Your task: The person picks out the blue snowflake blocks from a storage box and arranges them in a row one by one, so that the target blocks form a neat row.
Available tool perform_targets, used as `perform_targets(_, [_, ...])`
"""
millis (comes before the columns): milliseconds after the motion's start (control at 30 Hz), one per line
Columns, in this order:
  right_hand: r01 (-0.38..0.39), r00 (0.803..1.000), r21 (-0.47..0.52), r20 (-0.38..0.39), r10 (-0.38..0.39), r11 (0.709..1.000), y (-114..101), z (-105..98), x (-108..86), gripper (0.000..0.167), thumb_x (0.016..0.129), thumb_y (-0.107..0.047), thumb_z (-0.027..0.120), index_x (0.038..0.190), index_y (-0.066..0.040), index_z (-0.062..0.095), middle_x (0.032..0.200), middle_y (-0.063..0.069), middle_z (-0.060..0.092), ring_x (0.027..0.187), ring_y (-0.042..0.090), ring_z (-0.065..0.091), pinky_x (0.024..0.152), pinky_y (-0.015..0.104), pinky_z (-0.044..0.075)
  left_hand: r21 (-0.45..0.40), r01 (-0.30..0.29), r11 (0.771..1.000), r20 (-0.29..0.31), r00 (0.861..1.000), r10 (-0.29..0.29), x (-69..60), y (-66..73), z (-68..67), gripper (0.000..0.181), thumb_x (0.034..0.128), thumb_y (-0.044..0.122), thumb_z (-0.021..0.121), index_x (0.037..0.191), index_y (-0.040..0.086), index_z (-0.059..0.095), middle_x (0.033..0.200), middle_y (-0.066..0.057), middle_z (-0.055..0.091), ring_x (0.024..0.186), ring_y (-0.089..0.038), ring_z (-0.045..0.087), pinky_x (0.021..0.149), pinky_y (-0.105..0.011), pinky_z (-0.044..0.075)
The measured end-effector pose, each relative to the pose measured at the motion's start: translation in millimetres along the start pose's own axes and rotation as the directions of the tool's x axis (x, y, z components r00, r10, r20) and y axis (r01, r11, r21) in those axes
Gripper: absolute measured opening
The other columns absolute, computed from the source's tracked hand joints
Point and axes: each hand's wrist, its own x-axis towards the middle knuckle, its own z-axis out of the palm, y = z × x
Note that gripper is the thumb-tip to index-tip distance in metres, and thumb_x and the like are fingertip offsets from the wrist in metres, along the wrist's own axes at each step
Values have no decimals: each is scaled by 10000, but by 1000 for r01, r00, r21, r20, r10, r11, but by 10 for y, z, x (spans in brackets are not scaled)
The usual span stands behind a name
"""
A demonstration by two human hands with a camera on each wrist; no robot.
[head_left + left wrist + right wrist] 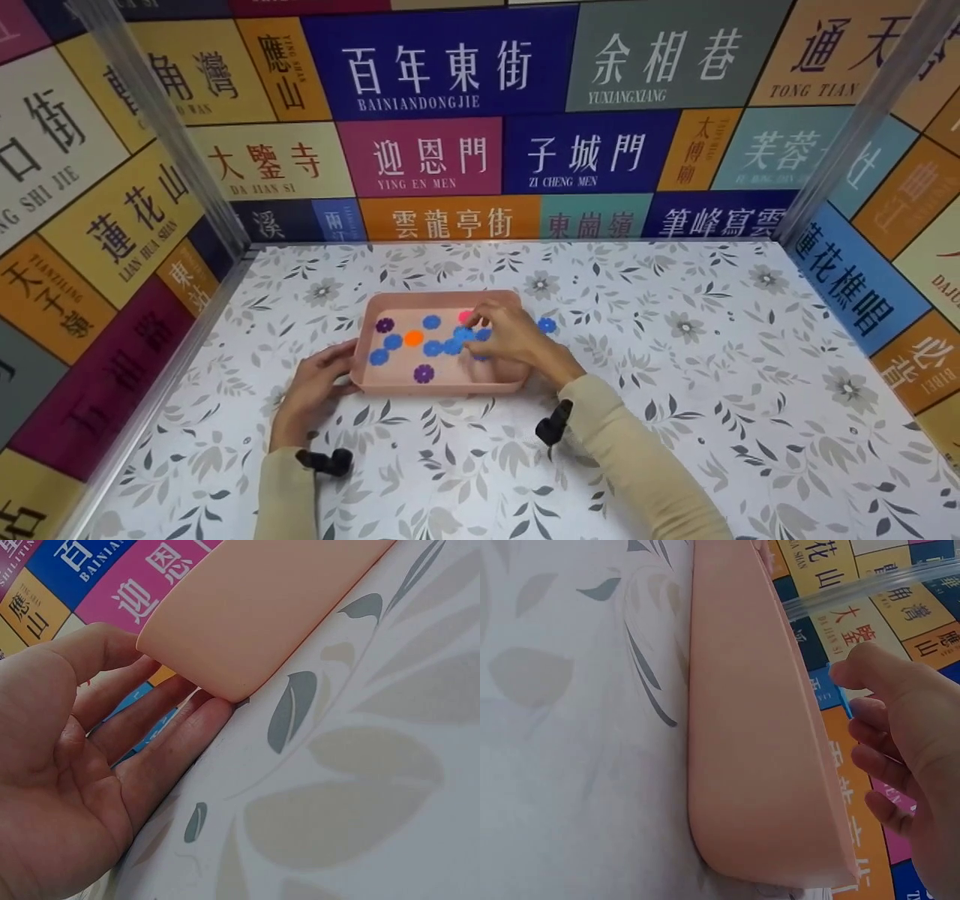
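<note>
A shallow pink tray point(442, 389) lies on the patterned cloth, with flower-shaped pieces scattered inside. Several are blue, like the blue flower piece point(379, 357); others include a purple flower piece point(424, 373), an orange piece point(413, 338) and a pink piece point(466, 318). My left hand point(319, 379) touches the tray's left end, its fingers fairly straight against the outer wall in the left wrist view. Over the tray's right half, my right hand point(506, 334) pinches a blue flower piece point(845, 701) between thumb and fingers; only its thin edge shows in the right wrist view.
Beyond the tray's right side, a blue flower piece point(547, 325) lies near the right hand. A floral cloth point(675, 450) covers the table. Panels with street names point(442, 60) stand at the back and sides, with clear corner strips point(847, 127).
</note>
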Motion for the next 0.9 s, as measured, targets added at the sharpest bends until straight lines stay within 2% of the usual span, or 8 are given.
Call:
perform_targets(133, [17, 999, -48, -46, -19, 999, 59, -128, -5, 273, 776, -252, 814, 980, -88, 735, 1001, 68, 694, 929, 224, 639, 826, 366, 545, -10, -5, 1000, 1, 1000, 5, 2, -3, -6, 507, 987, 273, 615, 1478, 218, 501, 1520, -61, 503, 1246, -225, 586, 905, -307, 593])
perform_targets(200, [17, 998, -70, -59, -21, 997, 89, -188, -20, 279, 793, -280, 799, 993, -94, 743, 1002, 72, 696, 929, 237, 637, 823, 386, 539, -52, -21, 998, 3, 1000, 22, 5, -11, -6, 495, 991, 238, 614, 1472, 187, 510, 1506, -80, 518, 1215, -217, 603, 890, -312, 599])
perform_targets(367, [-35, 997, -57, -72, 31, 998, 161, -293, -74, 307, 816, -310, 787, 1028, -91, 751, 999, 112, 685, 943, 259, 635, 816, 408, 550, -123, -52, 991, 3, 999, 52, -11, -28, -6, 473, 994, 187, 613, 1457, 140, 524, 1480, -109, 542, 1163, -187, 628, 872, -309, 606])
perform_targets(667, [-73, 991, -71, -117, 64, 995, 320, -465, -166, 284, 822, -311, 779, 1016, -108, 732, 1024, 93, 664, 961, 287, 624, 810, 411, 539, -93, -19, 995, -5, 1000, 19, -21, -16, -2, 497, 977, 231, 638, 1459, 184, 524, 1488, -71, 534, 1212, -203, 597, 908, -310, 595])
perform_targets(900, [-116, 982, -71, -159, 103, 991, 463, -607, -242, 283, 826, -302, 788, 1012, -96, 729, 1055, 89, 676, 963, 278, 621, 806, 426, 534, -87, -18, 996, 8, 1000, 18, -14, -3, 3, 519, 975, 254, 645, 1471, 186, 509, 1504, -91, 517, 1249, -242, 582, 918, -312, 592])
